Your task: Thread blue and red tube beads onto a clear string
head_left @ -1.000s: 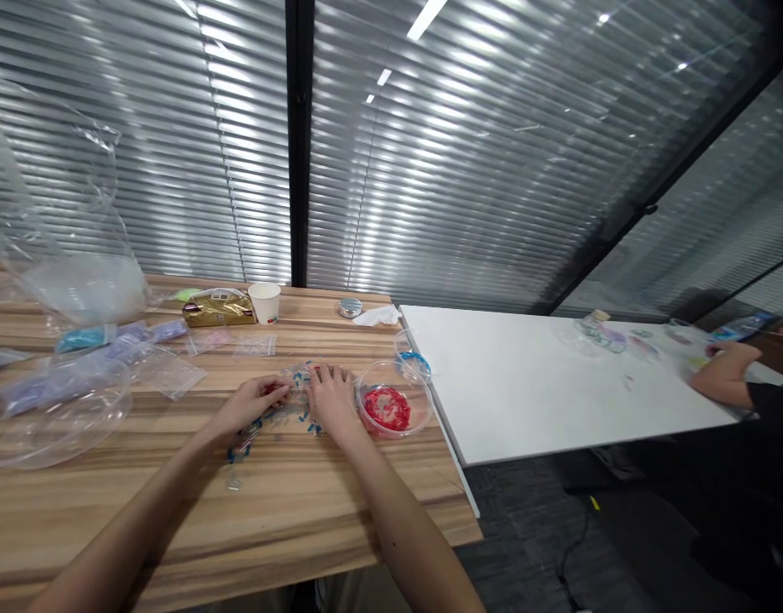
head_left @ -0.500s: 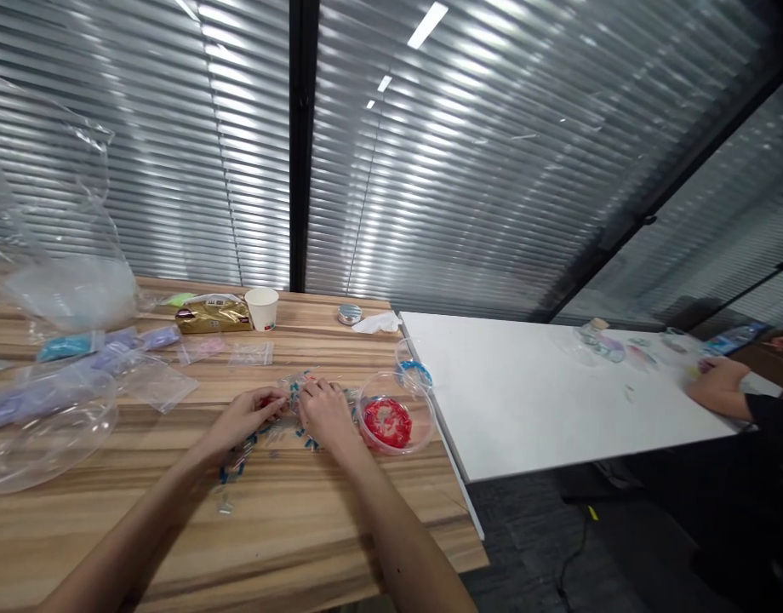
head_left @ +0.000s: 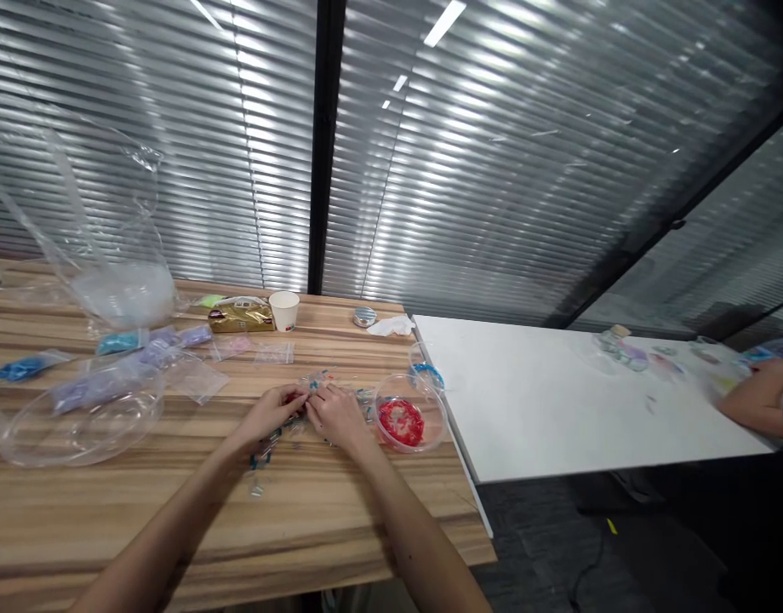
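Over a scatter of small clear and teal pieces [head_left: 264, 455] on the wooden table, my two hands meet almost fingertip to fingertip. My left hand [head_left: 273, 415] is closed in a pinch, with a hint of red at its fingertips. My right hand [head_left: 338, 415] has its fingers bent and pressed together over the pieces; what they hold is hidden. Just right of it stands a round clear plastic tub [head_left: 441, 426] with red pieces [head_left: 401, 423] inside. Behind that tub, a smaller clear container holds blue pieces [head_left: 428, 375].
Left lie a large clear lid [head_left: 40, 455], purple packets [head_left: 98, 387] and blue packets [head_left: 22, 368]. Behind are a big clear bag [head_left: 127, 294], a gold tissue pack [head_left: 242, 317], a paper cup [head_left: 285, 312] and a round tin [head_left: 364, 317]. Another person's arm [head_left: 758, 400] rests on the white table [head_left: 557, 409].
The view has turned slightly left, so things sit further right. My hands stay over the same scatter, and their fingertips have come closer together.
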The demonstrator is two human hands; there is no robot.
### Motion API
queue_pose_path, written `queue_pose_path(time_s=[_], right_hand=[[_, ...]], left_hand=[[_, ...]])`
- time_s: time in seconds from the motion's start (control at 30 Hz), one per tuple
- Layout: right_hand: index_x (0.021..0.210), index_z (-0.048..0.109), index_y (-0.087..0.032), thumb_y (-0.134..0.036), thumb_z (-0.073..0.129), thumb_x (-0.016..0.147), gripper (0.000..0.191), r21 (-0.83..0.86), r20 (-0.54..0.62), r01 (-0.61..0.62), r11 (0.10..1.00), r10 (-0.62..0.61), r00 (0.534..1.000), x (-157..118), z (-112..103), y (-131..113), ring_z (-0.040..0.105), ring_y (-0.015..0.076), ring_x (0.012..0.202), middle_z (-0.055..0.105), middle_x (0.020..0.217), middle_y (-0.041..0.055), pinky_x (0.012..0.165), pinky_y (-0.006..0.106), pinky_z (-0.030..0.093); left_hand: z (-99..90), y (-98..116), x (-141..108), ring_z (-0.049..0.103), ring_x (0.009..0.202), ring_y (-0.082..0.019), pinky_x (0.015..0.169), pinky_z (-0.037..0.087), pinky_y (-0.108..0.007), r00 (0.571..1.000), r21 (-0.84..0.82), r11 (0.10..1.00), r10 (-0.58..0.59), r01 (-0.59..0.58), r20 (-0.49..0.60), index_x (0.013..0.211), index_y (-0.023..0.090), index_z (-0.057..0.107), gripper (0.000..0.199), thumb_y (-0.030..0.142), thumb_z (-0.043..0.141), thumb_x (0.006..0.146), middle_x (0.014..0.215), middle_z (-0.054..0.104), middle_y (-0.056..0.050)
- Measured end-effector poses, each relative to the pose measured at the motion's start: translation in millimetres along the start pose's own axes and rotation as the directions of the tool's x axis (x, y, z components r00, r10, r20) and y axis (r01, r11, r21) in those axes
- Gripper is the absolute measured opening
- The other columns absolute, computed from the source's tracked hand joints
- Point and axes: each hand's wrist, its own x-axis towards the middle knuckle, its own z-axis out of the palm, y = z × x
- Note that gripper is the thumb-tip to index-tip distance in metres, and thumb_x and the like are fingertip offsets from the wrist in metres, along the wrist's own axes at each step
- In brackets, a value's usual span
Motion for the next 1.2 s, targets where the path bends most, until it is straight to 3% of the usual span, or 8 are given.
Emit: queue_pose_path(time_s=[0.1,0.47,0.83,1.2], right_hand=[[0.091,0.066,-0.015,-0.023,0.044,0.093,0.023,0.008,-0.010,0.017,1.000,-0.017,1.000,-0.2,-0.5,-1.0,0.060,0.0179,0.086,0.067,0.092,0.0082,0.076,0.028,0.044],[0.089,0.066,-0.014,-0.022,0.046,0.092,0.022,0.035,-0.010,0.090,0.995,-0.090,0.996,1.1,6.7,1.2,0.064,0.0170,0.084,0.069,0.091,0.0084,0.075,0.026,0.045],[0.084,0.065,-0.014,-0.021,0.045,0.092,0.023,0.013,-0.126,0.135,0.991,-0.132,0.983,0.8,19.0,-0.4,0.065,0.0166,0.073,0.070,0.082,0.0082,0.067,0.025,0.045],[0.085,0.067,-0.018,-0.029,0.042,0.094,0.030,-0.028,-0.087,0.073,0.997,-0.076,0.993,-8.9,12.5,-6.5,0.065,0.0170,0.067,0.071,0.080,0.0069,0.062,0.024,0.044]], left_hand=[[-0.8,2.7,0.6,0.061,0.074,-0.022,0.071,0.048,-0.031,0.998,0.011,0.999,0.041,-0.041,0.049,0.081,0.014,0.070,0.052,0.062,0.064,0.062,0.078,0.071,-0.008],[-3.8,6.7,-1.9,0.061,0.067,-0.019,0.063,0.047,-0.029,0.999,-0.055,0.997,0.054,-0.054,0.006,0.081,0.014,0.069,0.048,0.058,0.067,0.064,0.076,0.070,-0.006],[-2.6,8.7,-4.0,0.061,0.067,-0.020,0.060,0.047,-0.027,0.985,0.072,0.985,0.163,-0.159,-0.055,0.082,0.015,0.068,0.040,0.053,0.061,0.073,0.073,0.068,-0.006],[-5.3,16.1,-4.5,0.055,0.052,-0.015,0.053,0.046,-0.027,0.992,-0.046,0.992,0.113,-0.115,-0.046,0.076,0.014,0.064,0.050,0.061,0.070,0.059,0.063,0.063,-0.002]])
